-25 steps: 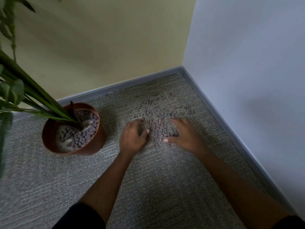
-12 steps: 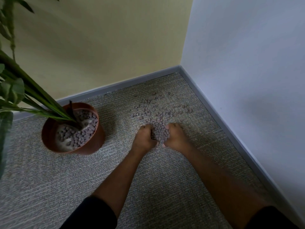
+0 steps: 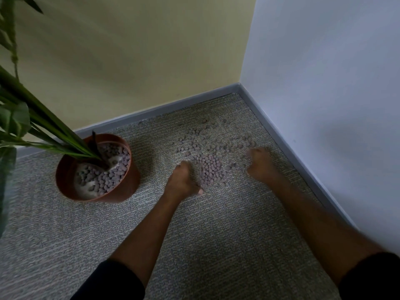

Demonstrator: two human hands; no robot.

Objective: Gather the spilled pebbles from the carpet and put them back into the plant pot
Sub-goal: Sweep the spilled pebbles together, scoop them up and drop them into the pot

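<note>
Two hands, left (image 3: 181,180) and right (image 3: 259,164), flanking heaped pebbles (image 3: 211,169) on carpet (image 3: 216,234).

Grey textured carpet (image 3: 216,245) fills a room corner. On it stand a brown plant pot (image 3: 121,191) at left and a scatter of spilled pebbles (image 3: 211,169), heaped densest in the middle, near the corner.

Room corner in dim, even light

A pale yellow painted wall (image 3: 129,61) meets a plain white wall (image 3: 324,72); a grey baseboard strip (image 3: 173,105) edges the mottled grey woven carpet (image 3: 216,245) along both.
</note>
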